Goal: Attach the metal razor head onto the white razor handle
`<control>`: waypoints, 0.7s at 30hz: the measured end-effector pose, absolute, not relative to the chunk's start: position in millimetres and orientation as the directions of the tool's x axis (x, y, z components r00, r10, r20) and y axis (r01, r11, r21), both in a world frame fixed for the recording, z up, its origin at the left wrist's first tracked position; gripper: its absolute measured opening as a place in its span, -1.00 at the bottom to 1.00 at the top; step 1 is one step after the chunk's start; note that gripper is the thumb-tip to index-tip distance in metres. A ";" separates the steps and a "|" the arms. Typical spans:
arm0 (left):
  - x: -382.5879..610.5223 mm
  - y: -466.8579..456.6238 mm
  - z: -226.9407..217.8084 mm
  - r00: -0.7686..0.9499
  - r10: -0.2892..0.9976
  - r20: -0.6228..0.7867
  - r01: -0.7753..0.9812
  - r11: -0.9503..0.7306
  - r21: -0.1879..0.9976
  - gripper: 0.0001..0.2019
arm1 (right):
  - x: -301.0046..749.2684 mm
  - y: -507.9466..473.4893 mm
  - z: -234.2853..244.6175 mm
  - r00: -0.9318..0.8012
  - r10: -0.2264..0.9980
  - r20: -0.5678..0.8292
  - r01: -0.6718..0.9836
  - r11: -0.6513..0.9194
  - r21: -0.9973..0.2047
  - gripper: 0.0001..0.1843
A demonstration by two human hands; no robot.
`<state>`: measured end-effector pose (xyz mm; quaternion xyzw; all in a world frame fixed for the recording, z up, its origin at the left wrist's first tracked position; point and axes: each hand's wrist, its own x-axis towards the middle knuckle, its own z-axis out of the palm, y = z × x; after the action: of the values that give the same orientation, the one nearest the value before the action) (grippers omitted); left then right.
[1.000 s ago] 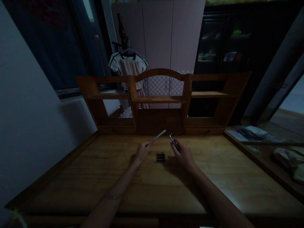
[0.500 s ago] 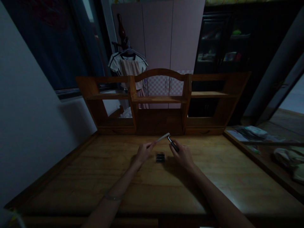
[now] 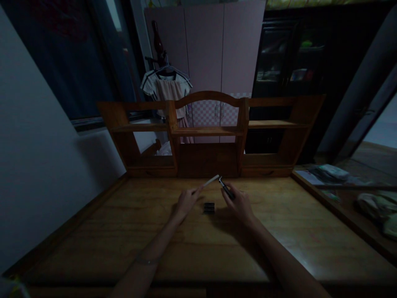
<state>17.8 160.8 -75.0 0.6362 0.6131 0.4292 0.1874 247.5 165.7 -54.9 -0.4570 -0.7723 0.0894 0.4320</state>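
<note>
My left hand [image 3: 187, 200] is closed around the near end of a thin pale stick [image 3: 211, 180], which slants up to the right; its exact kind is too dim to tell. Closed on a black handle with a bent silver tip, my right hand [image 3: 238, 202] holds what looks like a razor handle [image 3: 227, 189]. The stick's far end and the silver tip are close together, with a small gap between them. Below and between my hands, a small black case with lighter stripes [image 3: 209, 207] lies on the wooden desk [image 3: 130, 231].
A wooden shelf unit [image 3: 207, 131] stands along the desk's back edge. On the left is a white wall [image 3: 40, 153]. Beyond the right edge lie bags and a cloth item [image 3: 372, 209]. Clothes [image 3: 167, 89] hang behind the shelf, before a pink wardrobe [image 3: 204, 49].
The stick's far end has drawn slightly left and down from the silver tip, leaving a small gap. Both hands keep their holds, and the view has shifted slightly.
</note>
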 end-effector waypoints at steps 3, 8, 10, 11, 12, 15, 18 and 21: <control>16.3 160.4 -73.9 -0.135 0.930 0.341 0.610 -0.193 0.769 -0.43 | 247.7 166.4 -56.0 -0.198 0.783 0.589 0.626 0.564 -0.538 -0.64; 19.8 161.4 -75.6 -0.084 0.927 0.364 0.606 -0.243 0.758 -0.42 | 246.6 167.0 -59.1 -0.244 0.778 0.578 0.619 0.584 -0.525 -0.63; 20.0 162.3 -76.5 -0.104 0.934 0.343 0.625 -0.207 0.753 -0.41 | 246.2 166.0 -58.5 -0.220 0.773 0.596 0.606 0.587 -0.537 -0.62; 19.3 162.7 -76.7 -0.118 0.934 0.336 0.632 -0.190 0.751 -0.41 | 246.1 165.6 -57.9 -0.204 0.764 0.612 0.591 0.594 -0.546 -0.61; 18.1 162.8 -76.6 -0.132 0.934 0.332 0.635 -0.178 0.752 -0.41 | 246.2 165.4 -57.3 -0.188 0.755 0.629 0.573 0.604 -0.554 -0.60; 15.0 162.7 -75.8 -0.155 0.922 0.354 0.617 -0.190 0.764 -0.42 | 246.9 166.3 -56.4 -0.164 0.738 0.655 0.545 0.621 -0.563 -0.59; 15.2 162.9 -76.3 -0.132 0.917 0.377 0.606 -0.226 0.763 -0.43 | 247.1 168.3 -56.9 -0.180 0.745 0.642 0.573 0.610 -0.547 -0.60; 16.2 164.1 -78.4 -0.110 0.931 0.348 0.633 -0.204 0.747 -0.43 | 246.1 168.2 -56.4 -0.174 0.746 0.643 0.581 0.605 -0.545 -0.61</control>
<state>16.2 164.1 -78.4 0.6444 0.6068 0.4323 0.1721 246.1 168.2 -56.4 -0.4356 -0.7611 0.0873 0.4726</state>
